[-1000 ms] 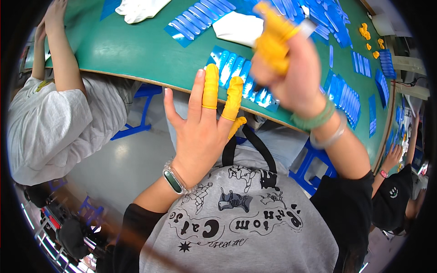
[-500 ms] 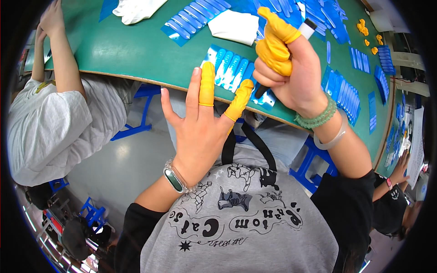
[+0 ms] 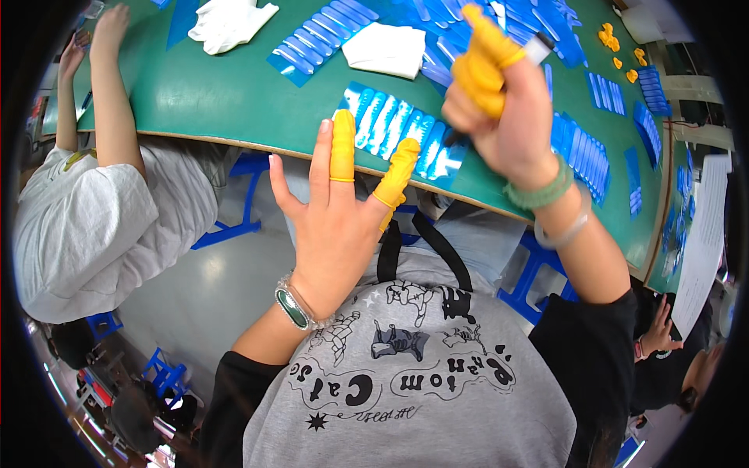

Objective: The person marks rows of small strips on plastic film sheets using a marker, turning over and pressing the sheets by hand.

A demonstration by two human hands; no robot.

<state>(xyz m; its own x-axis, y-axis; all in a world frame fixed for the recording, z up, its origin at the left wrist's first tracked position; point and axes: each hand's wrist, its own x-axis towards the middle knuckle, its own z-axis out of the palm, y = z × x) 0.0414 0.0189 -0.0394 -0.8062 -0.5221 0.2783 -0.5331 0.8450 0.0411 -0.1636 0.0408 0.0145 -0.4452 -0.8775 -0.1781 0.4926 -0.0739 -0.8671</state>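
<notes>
My left hand [image 3: 335, 234] lies with its fingers spread, yellow finger cots on index finger and thumb. Both tips touch or hover at the near side of a shiny blue plastic sheet [image 3: 427, 168] with a row of long raised ridges. The sheet lies at the table's near edge. Over its right end, my right hand [image 3: 519, 136] is closed around a black-and-white marker pen [image 3: 538, 49], slanted with its dark end down toward the sheet. Yellow cots cover some right fingers too. Motion blurs this hand, and whether the pen touches the sheet I cannot tell.
On the green table [image 3: 203, 97] lie white gloves or cloths [image 3: 384, 51], more blue ridged sheets [image 3: 581, 156] and loose yellow cots [image 3: 608, 37]. A co-worker's arm [image 3: 115, 101] rests at the left. Blue stools [image 3: 242, 199] stand below. At right, another person's hand is beside white paper [image 3: 702, 242].
My left hand has shifted slightly left, its thumb moving along the sheet. The pen in my right hand has moved up a little. The table items appear shifted left in view.
</notes>
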